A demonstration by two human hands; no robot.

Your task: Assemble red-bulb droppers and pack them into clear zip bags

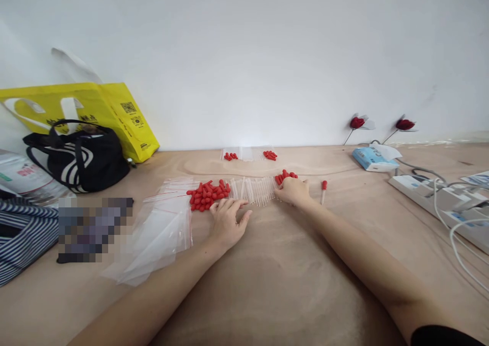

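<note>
My left hand lies on the table with its fingers apart, beside a pile of red rubber bulbs and the left end of a row of thin clear dropper tubes. At the row's right end, my right hand is closed, its fingertips down among the tubes; what they hold is hidden. Just behind that hand sits a smaller heap of red bulbs. To its right lies a single dropper, a red bulb fitted on a clear tube.
Clear zip bags are spread at the left. Near the wall lie bagged droppers. A black bag and yellow bag stand far left. At the right are a tissue pack and a power strip with cables.
</note>
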